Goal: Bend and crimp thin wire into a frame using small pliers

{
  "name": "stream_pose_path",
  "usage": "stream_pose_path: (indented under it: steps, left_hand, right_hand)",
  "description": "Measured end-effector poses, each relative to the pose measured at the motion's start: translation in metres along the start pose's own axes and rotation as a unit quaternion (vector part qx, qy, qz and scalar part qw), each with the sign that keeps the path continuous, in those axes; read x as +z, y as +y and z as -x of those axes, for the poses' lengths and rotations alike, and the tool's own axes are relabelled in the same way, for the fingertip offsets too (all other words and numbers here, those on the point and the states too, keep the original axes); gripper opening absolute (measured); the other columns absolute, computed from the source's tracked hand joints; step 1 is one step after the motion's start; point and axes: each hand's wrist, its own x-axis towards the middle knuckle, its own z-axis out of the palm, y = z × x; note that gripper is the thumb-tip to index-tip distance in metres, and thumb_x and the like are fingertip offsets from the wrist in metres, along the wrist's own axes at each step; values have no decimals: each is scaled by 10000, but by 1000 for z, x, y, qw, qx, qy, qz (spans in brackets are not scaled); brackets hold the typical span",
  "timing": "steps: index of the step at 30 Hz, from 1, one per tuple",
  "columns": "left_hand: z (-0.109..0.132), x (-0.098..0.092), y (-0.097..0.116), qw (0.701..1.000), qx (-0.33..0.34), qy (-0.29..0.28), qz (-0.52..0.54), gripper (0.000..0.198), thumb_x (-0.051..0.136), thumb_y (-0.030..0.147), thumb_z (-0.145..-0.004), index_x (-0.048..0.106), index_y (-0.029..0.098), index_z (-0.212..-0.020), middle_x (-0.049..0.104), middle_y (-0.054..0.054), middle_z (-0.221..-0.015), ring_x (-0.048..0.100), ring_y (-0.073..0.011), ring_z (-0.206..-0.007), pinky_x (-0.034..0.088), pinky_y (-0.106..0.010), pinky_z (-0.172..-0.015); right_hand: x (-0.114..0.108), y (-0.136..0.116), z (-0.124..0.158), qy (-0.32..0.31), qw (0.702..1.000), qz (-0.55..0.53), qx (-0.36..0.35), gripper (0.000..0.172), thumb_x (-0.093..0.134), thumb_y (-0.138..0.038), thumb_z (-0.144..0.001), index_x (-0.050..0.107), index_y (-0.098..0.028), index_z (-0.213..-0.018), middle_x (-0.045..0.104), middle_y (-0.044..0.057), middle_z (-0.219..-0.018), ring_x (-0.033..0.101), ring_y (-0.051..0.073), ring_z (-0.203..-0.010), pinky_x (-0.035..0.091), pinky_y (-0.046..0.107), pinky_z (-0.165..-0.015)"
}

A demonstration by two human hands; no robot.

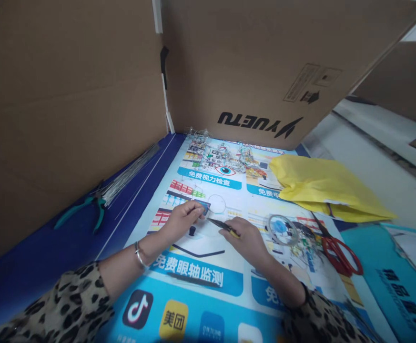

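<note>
My left hand (pixel 188 214) is closed in a pinch, with a thin wire loop (pixel 217 204) extending from the fingertips. My right hand (pixel 247 238) is wrapped around needle-nose pliers (pixel 225 226) with dark jaws and yellow-and-black handles. The tips of the pliers point left, close to the pinched fingers; whether they touch the wire I cannot tell. Both hands are over the printed poster (pixel 193 247) on the table. A coil of silvery wire (pixel 282 230) lies to the right of my right hand, beside a tangle of small wire pieces with coloured bits (pixel 306 245).
Red-handled scissors (pixel 339 255) and a yellow bag (pixel 325 183) lie at the right, near a turquoise bag (pixel 382 271). Teal-handled pliers (pixel 93 209) and a bundle of straight wires (pixel 127 176) lie left. More wire pieces (pixel 225 155) lie behind. Cardboard walls (pixel 229 62) enclose the back and left.
</note>
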Motion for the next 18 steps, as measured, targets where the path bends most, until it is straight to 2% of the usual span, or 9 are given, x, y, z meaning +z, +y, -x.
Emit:
stream_pose_path:
  steps: [12, 18]
  left_hand:
    - [0, -2, 6, 999, -6, 0, 36, 237, 493, 344, -851, 568, 142, -752, 552, 9, -662, 459, -76, -554, 379, -195, -543]
    - [0, -1, 1, 998, -22, -28, 46, 231, 504, 362, -841, 556, 147, -773, 532, 22, -620, 467, -73, -512, 383, -189, -490]
  right_hand:
    - [-6, -3, -2, 7, 998, -60, 28, 225, 545, -394, -816, 611, -217, -937, 628, 28, -864, 576, 182, -845, 435, 293, -731]
    - [0, -2, -7, 21, 996, -77, 26, 227, 552, -397, -811, 598, -218, -944, 611, 28, -862, 562, 178, -834, 430, 298, -729]
